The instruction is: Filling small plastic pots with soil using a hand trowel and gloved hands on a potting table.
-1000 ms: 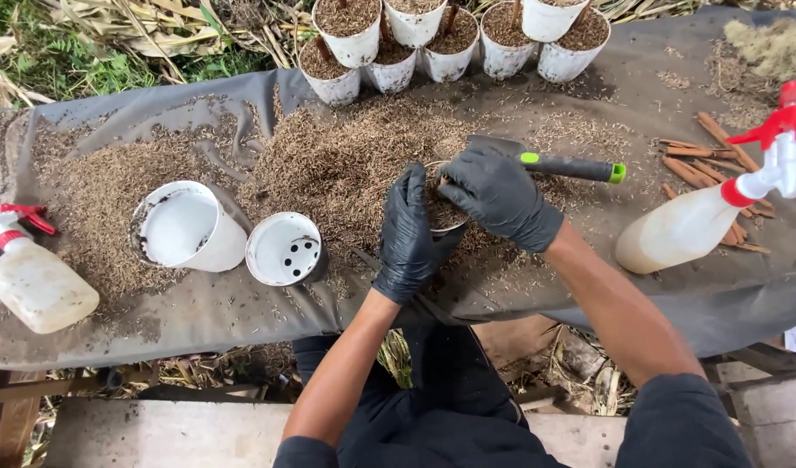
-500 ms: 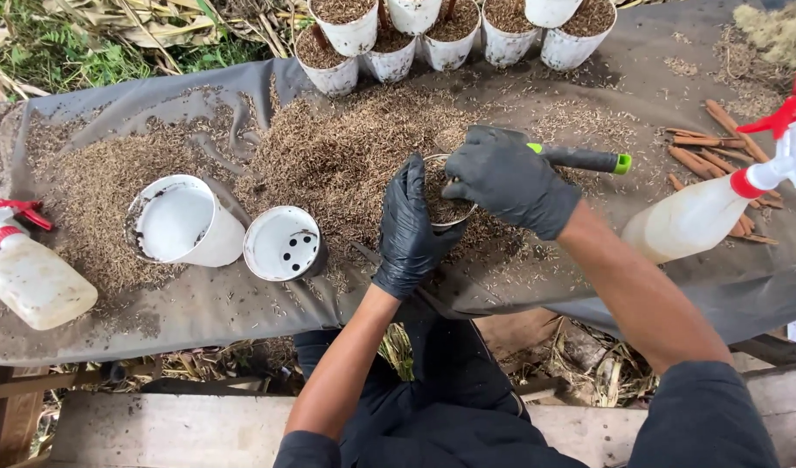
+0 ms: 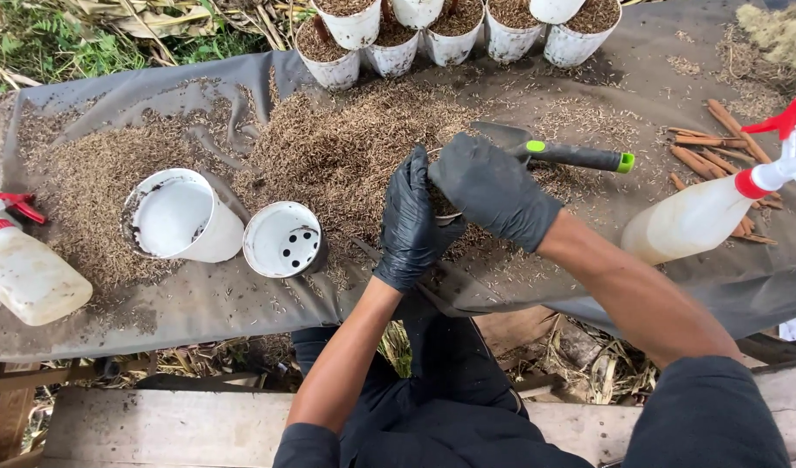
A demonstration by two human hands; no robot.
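Outdoor potting bench: grey tarp (image 3: 199, 303) strewn with brown husk mix (image 3: 346, 147), filled white pots (image 3: 454, 35) along the back edge, two empty white pots (image 3: 185, 217) at left, trowel (image 3: 571, 156) lying just behind your hands. Your left hand (image 3: 408, 221) wraps the small pot (image 3: 441, 208) with fingers curled round its side, and your right hand (image 3: 493, 191) lies flat over the mouth, fingers pressed together, so I'd call this the tamping step. Next move probably calls for lifting the right palm without tipping the pot, then checking the fill level.
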